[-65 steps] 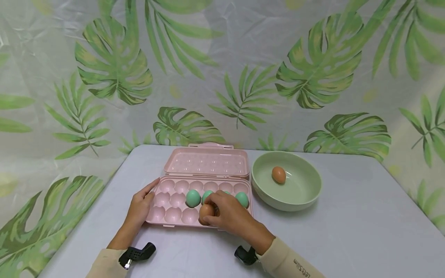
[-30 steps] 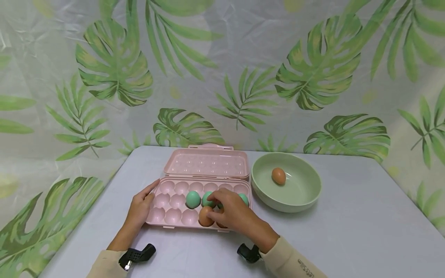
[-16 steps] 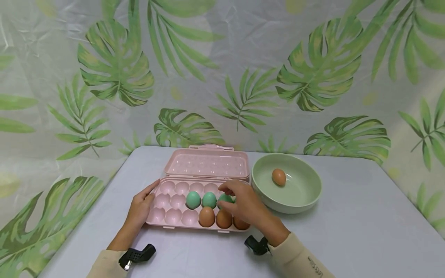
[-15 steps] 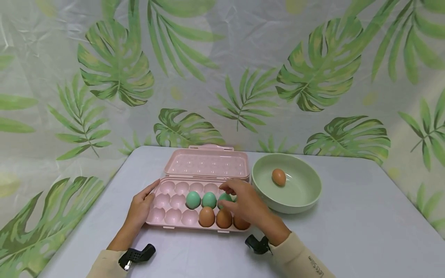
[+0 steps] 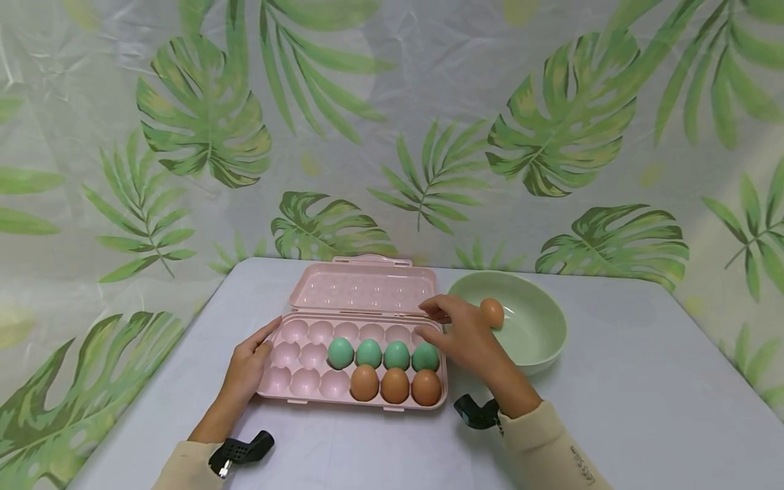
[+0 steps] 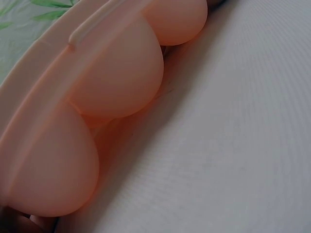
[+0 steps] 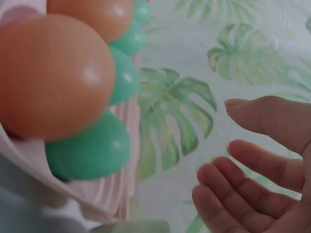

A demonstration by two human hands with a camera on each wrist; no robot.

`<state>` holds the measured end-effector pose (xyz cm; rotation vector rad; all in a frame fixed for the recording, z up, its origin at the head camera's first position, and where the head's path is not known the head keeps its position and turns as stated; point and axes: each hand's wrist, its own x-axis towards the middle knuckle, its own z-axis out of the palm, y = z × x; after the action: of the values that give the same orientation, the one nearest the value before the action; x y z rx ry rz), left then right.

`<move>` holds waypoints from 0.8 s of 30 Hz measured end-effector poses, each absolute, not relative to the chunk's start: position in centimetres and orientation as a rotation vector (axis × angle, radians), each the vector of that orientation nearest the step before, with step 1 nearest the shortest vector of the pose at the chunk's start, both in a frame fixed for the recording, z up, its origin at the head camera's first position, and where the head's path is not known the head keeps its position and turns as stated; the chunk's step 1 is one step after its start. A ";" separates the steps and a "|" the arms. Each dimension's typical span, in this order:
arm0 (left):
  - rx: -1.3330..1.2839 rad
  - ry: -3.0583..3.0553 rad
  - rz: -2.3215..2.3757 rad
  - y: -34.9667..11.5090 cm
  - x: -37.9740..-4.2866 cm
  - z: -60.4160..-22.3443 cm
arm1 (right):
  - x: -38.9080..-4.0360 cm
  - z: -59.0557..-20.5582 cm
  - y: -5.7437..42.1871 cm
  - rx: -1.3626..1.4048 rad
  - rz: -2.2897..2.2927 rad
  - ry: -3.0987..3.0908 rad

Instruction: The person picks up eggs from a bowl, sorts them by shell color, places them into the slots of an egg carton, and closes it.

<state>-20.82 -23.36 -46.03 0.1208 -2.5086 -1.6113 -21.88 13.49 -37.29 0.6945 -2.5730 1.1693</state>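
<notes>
A pink plastic egg carton (image 5: 318, 394) lies with its lid (image 5: 364, 289) swung back. My left hand (image 5: 243, 371) grips the carton's left end; the left wrist view looks along the carton's rounded cups (image 6: 116, 73), with fingers dimly seen in the lower left corner. Several green eggs (image 5: 369, 354) sit in the middle row, towards the right, and three brown eggs (image 5: 395, 386) in the front row. My right hand (image 5: 468, 340) is over the gap between carton and bowl, holding nothing; its fingers are loosely bent and apart from the thumb in the right wrist view.
A pale green bowl (image 5: 539, 333) stands right of the carton with one brown egg (image 5: 492, 313) inside, partly behind my right hand. White cloth (image 5: 643, 381) covers the table. A leaf-print sheet (image 5: 429, 136) hangs behind.
My right hand has let go of the brown egg in the front row and moved right and back towards the bowl, uncovering the eggs. My left hand stays at the carton.
</notes>
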 end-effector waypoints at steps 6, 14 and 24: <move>0.079 -2.485 -1.620 -23.4 -20.9 -46.1 | -22.3 -36.7 14.8 0.640 1.116 -2.553; 0.058 -2.462 -1.645 -23.4 -20.7 -45.9 | -23.0 -36.7 16.5 0.576 1.127 -2.534; 0.062 -2.460 -1.635 -23.4 -20.7 -46.0 | -23.8 -37.1 18.2 0.492 1.149 -2.577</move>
<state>-20.74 -23.39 -45.97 0.0617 -2.4603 -1.6345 -23.79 18.23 -37.13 0.4920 -2.5774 1.1488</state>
